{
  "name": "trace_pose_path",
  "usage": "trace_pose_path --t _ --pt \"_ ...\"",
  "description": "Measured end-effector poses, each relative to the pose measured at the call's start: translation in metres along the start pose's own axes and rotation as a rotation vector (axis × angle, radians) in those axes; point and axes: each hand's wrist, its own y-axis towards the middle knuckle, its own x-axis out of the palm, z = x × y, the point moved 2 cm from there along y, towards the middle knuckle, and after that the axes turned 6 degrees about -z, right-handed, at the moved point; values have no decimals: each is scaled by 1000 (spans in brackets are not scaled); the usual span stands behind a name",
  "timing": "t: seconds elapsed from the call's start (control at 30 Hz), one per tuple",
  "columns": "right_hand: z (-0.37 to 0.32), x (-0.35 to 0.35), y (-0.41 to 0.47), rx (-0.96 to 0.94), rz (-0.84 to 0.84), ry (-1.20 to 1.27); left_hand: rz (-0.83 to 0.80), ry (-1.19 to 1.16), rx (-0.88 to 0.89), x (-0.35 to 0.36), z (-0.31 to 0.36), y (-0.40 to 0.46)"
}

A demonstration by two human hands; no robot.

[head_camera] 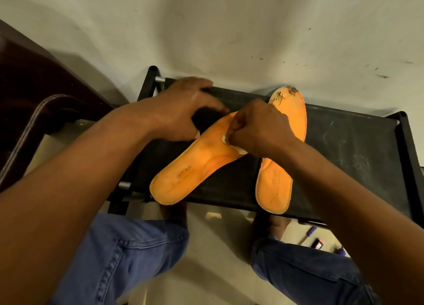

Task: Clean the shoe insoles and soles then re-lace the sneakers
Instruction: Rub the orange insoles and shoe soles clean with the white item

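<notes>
Two orange insoles lie on a black fabric-topped rack (348, 144). The left insole (190, 167) lies slanted, heel toward me. My left hand (183, 112) holds down its toe end with spread, bent fingers. My right hand (257, 128) is curled round a small white cloth or wipe (226, 139) and presses it on the middle of that insole. The right insole (277, 183) lies nearly straight, its worn, torn toe (289, 93) pointing at the wall, partly hidden under my right wrist. No sneakers or laces are in view.
A white scuffed wall (229, 29) stands right behind the rack. Dark wooden furniture (27, 86) is at the left. On the tiled floor at the lower right lie a blue-handled screwdriver (308, 234) and a small dark item (319, 245). My knees in blue jeans are below the rack.
</notes>
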Motion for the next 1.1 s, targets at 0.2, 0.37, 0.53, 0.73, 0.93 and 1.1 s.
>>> trace_pose_path --t 0.2,0.37,0.53,0.73,0.93,1.1 --pt "21 -11 14 54 -26 105 229 -118 -45 5 10 9" --pt "25 -19 16 66 13 138 251 -79 -109 18 25 14" --pt "28 -20 16 53 27 161 244 -120 -202 23 26 21" --pt "28 -23 17 -25 132 200 241 -411 -235 14 18 19" --pt "19 -27 10 -112 323 255 430 -609 -234 7 14 26" --pt "17 -21 9 -123 312 226 548 -694 -211 7 17 39"
